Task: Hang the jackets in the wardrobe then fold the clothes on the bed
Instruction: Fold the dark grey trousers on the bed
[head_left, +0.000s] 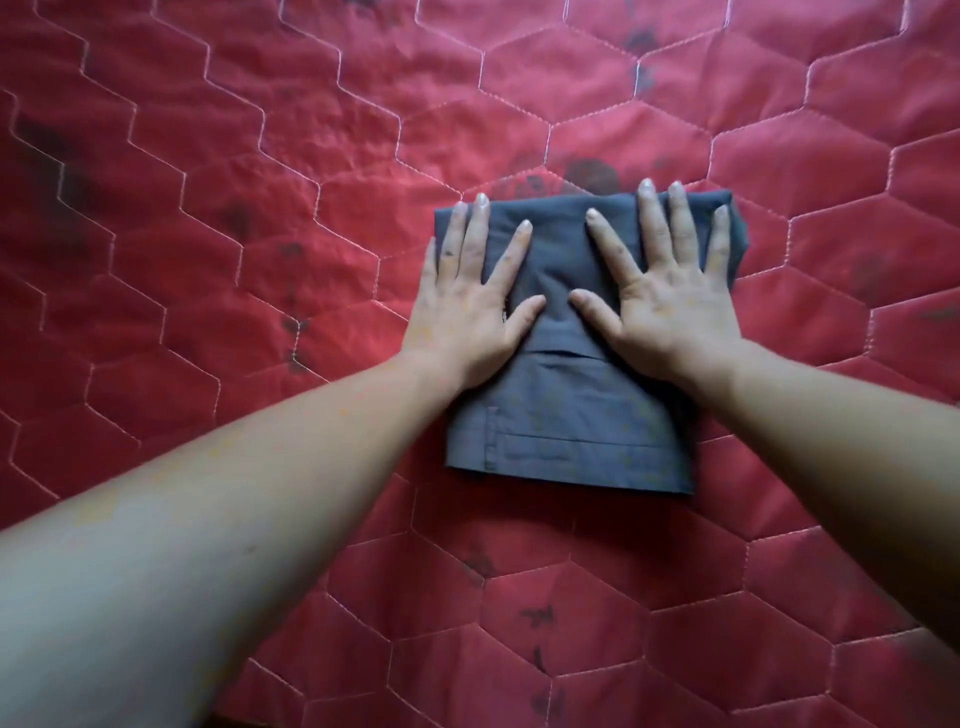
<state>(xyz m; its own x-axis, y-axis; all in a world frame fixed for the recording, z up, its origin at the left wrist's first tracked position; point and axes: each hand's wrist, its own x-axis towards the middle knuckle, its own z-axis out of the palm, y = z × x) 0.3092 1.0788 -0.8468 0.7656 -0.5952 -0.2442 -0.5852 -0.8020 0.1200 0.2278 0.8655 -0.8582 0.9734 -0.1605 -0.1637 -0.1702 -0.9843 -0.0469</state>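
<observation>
The left forearm (234, 493) reaches in from 8 o'clock, the right forearm (841, 431) from 4 o'clock. The left hand (470, 306) and right hand (670, 296) lie palm-down side by side, fingers (480, 223) straight and spread toward 12 o'clock, thumbs angled inward, apparently not touching.

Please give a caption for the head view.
The left hand and right hand press on a folded grey garment on a red quilt.

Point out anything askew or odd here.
Only minor: the folded grey garment has its far right corner bulging past the fold beside the right hand. Dark blotches on the red quilt could be print or stains.
</observation>
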